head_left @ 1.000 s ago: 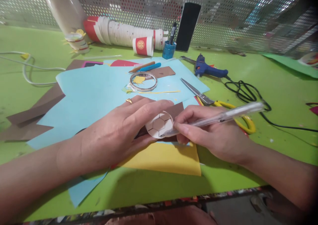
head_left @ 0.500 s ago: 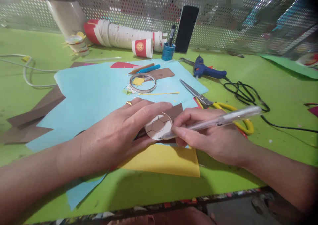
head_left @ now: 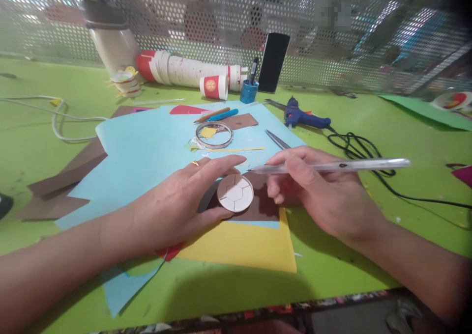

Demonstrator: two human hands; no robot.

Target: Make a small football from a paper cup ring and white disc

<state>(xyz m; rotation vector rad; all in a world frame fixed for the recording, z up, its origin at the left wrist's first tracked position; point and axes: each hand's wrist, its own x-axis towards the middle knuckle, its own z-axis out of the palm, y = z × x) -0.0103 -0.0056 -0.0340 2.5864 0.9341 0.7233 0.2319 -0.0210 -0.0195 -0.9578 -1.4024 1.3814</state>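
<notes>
My left hand [head_left: 177,194] holds a small round white piece [head_left: 235,193] between thumb and fingers. On its face a hexagon is drawn in dark lines, with short lines running out to the rim. My right hand [head_left: 309,186] is closed around a clear-barrelled pen [head_left: 354,165]. The pen's tip points left, just above the white piece and apart from it. Under the hands lie brown paper [head_left: 263,204] and yellow paper [head_left: 239,248]. Scissors [head_left: 277,139] are partly hidden behind my right hand.
Light blue paper [head_left: 140,147] carries a roll of tape [head_left: 214,146], a blue pen [head_left: 223,114] and an orange one. Farther back are stacked paper cups [head_left: 191,69], a blue pot [head_left: 249,92], a phone [head_left: 274,61] and a corded glue gun [head_left: 304,117].
My right hand has lifted the pen tip off the white piece and moved right, with the pen now lying flatter. My left hand still holds the piece. The view has tipped slightly upward.
</notes>
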